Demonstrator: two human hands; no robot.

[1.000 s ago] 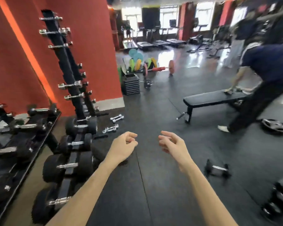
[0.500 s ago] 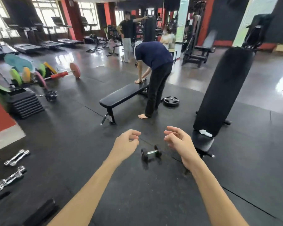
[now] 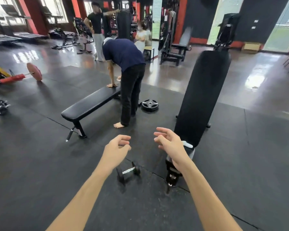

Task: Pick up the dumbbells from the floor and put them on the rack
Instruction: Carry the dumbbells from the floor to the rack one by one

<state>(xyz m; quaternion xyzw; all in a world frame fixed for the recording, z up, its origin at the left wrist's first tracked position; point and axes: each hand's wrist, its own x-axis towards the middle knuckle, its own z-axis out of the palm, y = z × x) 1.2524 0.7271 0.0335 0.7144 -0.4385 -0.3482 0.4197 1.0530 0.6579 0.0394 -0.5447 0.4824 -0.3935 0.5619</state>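
Note:
A small black dumbbell (image 3: 128, 171) with a chrome handle lies on the black rubber floor, between my two forearms. My left hand (image 3: 116, 150) hovers just above and left of it, fingers loosely curled, holding nothing. My right hand (image 3: 171, 144) is stretched forward to the right of it, fingers spread and empty. The dumbbell rack is out of view.
An inclined black bench (image 3: 202, 99) stands right of my right hand, its base (image 3: 172, 175) close to the dumbbell. A person (image 3: 127, 77) bends over a flat bench (image 3: 90, 104) ahead. A weight plate (image 3: 149, 105) lies beyond; a barbell (image 3: 20, 76) lies far left. Two people stand at the back.
The view has swung right, away from the rack. The floor dumbbell has come closer, now lying below and between my hands. Both hands stayed empty.

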